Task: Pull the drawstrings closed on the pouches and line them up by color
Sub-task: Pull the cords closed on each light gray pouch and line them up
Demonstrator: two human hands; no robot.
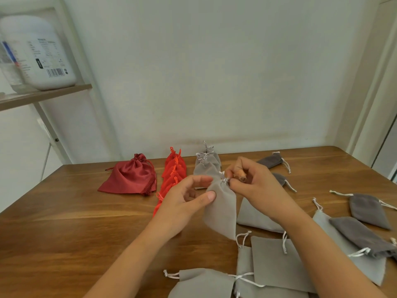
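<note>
I hold a light grey pouch (222, 209) above the wooden table (64, 222). My left hand (184, 203) pinches its left side between thumb and fingers. My right hand (251, 181) pinches the white drawstring at its gathered neck. Behind it, a line of light grey pouches (206, 166) runs toward the wall. Left of that lies a line of orange-red pouches (174, 173), and a larger dark red satin pouch (131, 177) sits further left.
Loose light grey pouches (272, 263) lie near the front edge and under my right arm. Dark grey pouches (365, 207) are scattered at the right. A shelf (43, 95) with a white jar (38, 54) stands at the left by the wall.
</note>
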